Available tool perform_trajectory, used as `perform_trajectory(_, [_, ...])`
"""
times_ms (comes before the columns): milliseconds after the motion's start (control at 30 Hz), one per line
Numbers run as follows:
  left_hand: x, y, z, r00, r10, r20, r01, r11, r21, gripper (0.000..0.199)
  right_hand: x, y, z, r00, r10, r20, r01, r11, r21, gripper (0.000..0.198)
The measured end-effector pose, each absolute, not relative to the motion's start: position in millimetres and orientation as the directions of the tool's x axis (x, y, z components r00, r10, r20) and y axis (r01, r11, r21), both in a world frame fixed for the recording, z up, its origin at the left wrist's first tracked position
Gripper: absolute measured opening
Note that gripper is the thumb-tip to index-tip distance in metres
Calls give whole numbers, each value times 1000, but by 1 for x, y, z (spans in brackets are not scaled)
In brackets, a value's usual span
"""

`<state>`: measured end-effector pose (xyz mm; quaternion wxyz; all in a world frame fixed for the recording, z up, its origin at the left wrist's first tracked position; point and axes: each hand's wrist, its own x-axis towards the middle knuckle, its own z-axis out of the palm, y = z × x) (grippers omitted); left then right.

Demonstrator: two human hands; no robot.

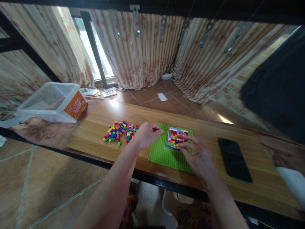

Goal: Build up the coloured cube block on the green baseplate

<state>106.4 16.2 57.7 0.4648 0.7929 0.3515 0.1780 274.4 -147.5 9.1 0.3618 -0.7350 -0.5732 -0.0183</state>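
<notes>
Head cam: small multicolored brick build [172,139] sits on the green baseplate [158,152], toward its far side, w/ bare studs showing to the left & near side. Prob. light, stiff plastic; smooth faces may be a bit slick, and small top pcs. could pop off if squeezed, so best hold is likely low on two opp. sides, approx. at baseplate level. Right hand [199,154] is at the build's right side, thumb & fingers at its top/edge; can't tell if it's gripping or just resting there. Left hand [149,135] hovers over the baseplate's left edge, fingertips drawn together; can't tell if a pc. is btwn them. Farther left, a loose brick pile [119,130] lies on the wood tabletop [90,136], partly hidden by the left hand & forearm. Dark phone [234,159] lies to the right; clear plastic bin [54,111] is far left. Right fingers cover part of the build; its underside is hidden, so unclear if it's pressed onto studs. Indiv. pcs. are too small/blurry to count.
</notes>
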Motion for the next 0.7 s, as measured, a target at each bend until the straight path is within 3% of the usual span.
perform_trajectory(367, [109,12,55,737,672,-70,416,-370,831,25,266,-148,-2,414,783,464,834,-122,-538,21])
perform_trajectory(567, [111,10,53,761,642,-95,435,-396,809,22,272,-148,-2,443,764,468,764,-49,-643,15])
perform_trajectory(700, [113,11,48,778,611,-146,409,-316,856,20,274,-147,9,499,727,471,684,3,-729,14])
